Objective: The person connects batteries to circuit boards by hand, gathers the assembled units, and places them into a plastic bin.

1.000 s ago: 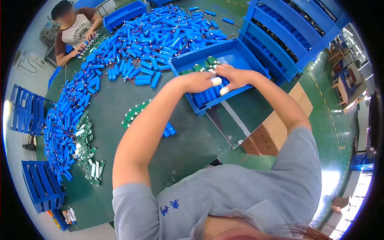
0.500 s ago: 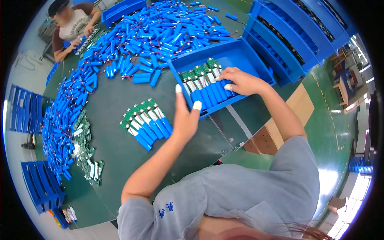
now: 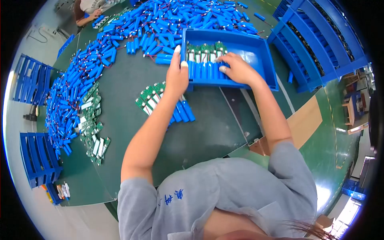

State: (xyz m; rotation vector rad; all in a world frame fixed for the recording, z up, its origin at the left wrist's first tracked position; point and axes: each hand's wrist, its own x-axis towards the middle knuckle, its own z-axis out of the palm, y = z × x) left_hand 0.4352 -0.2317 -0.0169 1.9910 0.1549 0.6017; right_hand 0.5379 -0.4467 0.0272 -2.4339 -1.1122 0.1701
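Tray, blue plastic, on green table; holds a row of blue battery cells with green boards. Left hand grips the tray's near-left corner, fingers closed over the rim. Right hand lies on the row, fingers loosely spread, clamping nothing. Second cell group lies beside the left forearm. Loose cells heaped beyond.
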